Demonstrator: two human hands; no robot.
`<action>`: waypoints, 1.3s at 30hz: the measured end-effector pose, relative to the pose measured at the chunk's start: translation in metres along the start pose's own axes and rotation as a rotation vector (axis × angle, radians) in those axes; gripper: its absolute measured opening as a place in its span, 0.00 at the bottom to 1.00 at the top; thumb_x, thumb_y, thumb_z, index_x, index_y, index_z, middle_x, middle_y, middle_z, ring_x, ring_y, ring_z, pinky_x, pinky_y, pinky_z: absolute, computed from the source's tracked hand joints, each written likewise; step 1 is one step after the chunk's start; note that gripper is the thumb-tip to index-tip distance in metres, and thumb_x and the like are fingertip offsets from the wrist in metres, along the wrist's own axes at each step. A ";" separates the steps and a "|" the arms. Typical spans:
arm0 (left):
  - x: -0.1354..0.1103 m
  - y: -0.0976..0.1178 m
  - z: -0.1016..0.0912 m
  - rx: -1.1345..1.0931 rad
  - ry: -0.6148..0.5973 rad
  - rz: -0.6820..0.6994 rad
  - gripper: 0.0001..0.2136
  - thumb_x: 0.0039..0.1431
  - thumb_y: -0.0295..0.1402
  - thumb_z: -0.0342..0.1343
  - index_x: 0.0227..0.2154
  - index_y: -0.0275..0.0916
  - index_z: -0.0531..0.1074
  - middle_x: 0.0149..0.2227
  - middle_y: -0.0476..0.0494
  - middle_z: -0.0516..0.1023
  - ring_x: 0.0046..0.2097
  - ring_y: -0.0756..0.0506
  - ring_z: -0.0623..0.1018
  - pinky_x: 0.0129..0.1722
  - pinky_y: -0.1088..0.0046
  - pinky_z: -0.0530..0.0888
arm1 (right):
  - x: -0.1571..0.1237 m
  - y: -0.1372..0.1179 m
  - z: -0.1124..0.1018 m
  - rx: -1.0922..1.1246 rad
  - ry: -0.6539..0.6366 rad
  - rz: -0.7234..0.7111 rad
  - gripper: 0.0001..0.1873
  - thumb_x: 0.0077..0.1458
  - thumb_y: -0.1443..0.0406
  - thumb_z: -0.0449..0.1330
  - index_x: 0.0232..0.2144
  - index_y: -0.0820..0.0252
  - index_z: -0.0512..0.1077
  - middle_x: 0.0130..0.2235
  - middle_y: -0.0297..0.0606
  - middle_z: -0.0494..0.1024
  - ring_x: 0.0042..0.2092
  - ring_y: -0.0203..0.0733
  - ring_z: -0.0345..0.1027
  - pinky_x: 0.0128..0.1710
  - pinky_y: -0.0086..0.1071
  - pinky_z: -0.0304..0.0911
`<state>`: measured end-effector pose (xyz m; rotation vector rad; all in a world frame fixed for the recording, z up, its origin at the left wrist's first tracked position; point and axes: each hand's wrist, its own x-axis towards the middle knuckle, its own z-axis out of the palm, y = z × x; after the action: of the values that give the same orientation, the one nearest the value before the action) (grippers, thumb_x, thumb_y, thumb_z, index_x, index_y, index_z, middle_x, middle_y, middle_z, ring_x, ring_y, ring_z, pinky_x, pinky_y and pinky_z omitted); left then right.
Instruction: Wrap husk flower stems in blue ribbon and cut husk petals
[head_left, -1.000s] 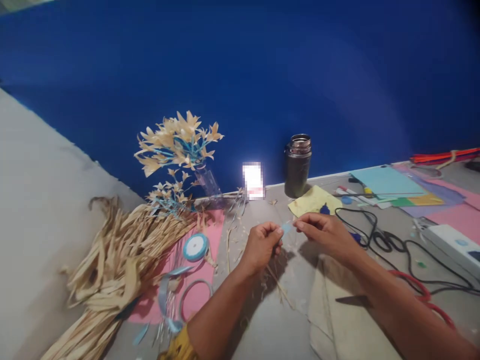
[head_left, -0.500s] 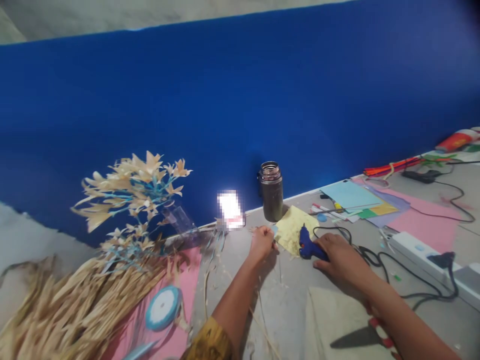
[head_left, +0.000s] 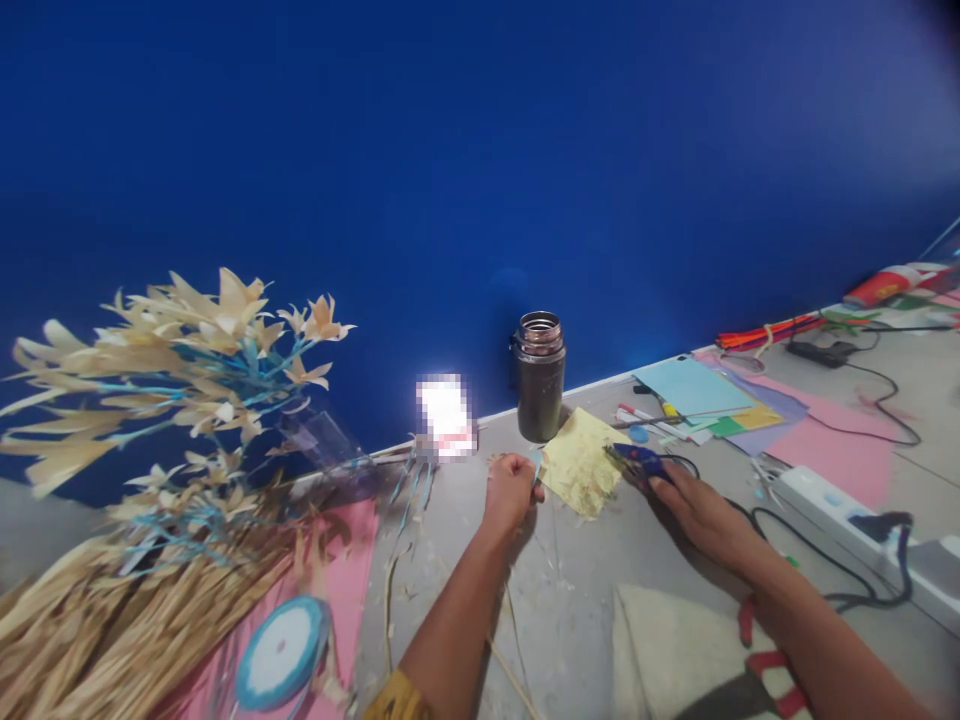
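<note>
My left hand (head_left: 512, 493) is closed in a pinch beside the left edge of a yellow paper sheet (head_left: 583, 450). A small light-blue piece (head_left: 537, 464) shows at its fingertips, too small to name exactly. My right hand (head_left: 697, 515) is closed around the rear of a blue glue gun (head_left: 637, 460), whose nozzle points left over the sheet's right edge. Crumbly bits of dried residue cover part of the sheet. Just behind it stands a dark open flask (head_left: 541, 385).
At left, pale dried-husk flowers (head_left: 217, 340) with blue stems stand above a heap of husks (head_left: 112, 610) and a blue ribbon roll (head_left: 281, 652). To the right are coloured papers (head_left: 694, 390) and a white power strip (head_left: 840, 520) with cables. Red-handled scissors (head_left: 772, 680) lie in front.
The glue gun has turned flatter and shifted slightly right with my right hand. My left hand has stayed by the yellow sheet. The whole view has tilted and shifted a little.
</note>
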<state>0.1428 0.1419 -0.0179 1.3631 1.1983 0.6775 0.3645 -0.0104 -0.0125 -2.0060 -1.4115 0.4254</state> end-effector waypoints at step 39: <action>0.023 0.023 0.025 0.672 0.109 0.199 0.09 0.58 0.29 0.54 0.33 0.42 0.80 0.37 0.37 0.83 0.42 0.39 0.80 0.41 0.67 0.69 | 0.036 -0.052 0.023 0.065 -0.177 -0.091 0.25 0.65 0.48 0.42 0.26 0.57 0.64 0.28 0.37 0.74 0.30 0.43 0.66 0.31 0.34 0.60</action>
<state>0.1785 0.1575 -0.0068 2.0439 1.4625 0.5046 0.3271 0.0418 0.0090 -1.8817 -1.5695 0.6129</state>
